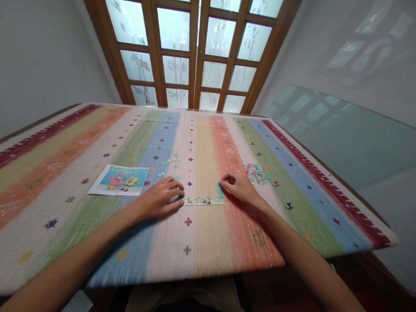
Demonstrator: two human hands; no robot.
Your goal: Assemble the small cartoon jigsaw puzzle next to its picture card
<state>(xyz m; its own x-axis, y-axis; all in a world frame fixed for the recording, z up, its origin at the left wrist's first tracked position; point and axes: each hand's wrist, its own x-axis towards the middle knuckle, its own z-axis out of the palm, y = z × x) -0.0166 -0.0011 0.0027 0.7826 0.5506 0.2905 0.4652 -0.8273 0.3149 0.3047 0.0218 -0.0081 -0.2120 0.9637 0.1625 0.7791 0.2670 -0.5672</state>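
— Head view first: what is seen under the hands?

— A joined strip of puzzle pieces [203,201] is laid flat on the striped cloth of the table [74,169], near the front middle. The left hand [160,200] is rested palm down at the strip's left end, its fingers loosely spread and laid on the cloth; nothing is held in its grip.

— And the other hand?

— The right hand [239,186] is placed at the strip's right end. Its grip is drawn together, thumb and forefinger pinching a small teal piece [220,191] that is touching the strip's upper right corner.

— What else is laid out on the table?

— A heap of loose pieces [255,172] is seen just beyond the right hand, near its knuckles. A few scattered teal pieces [170,163] are found beyond the left hand, well apart from the heap. A printed cartoon picture [120,180] is laid flat to the left of the left hand, near it but not touched. A wooden door with frosted panes [197,46] is seen behind the table.
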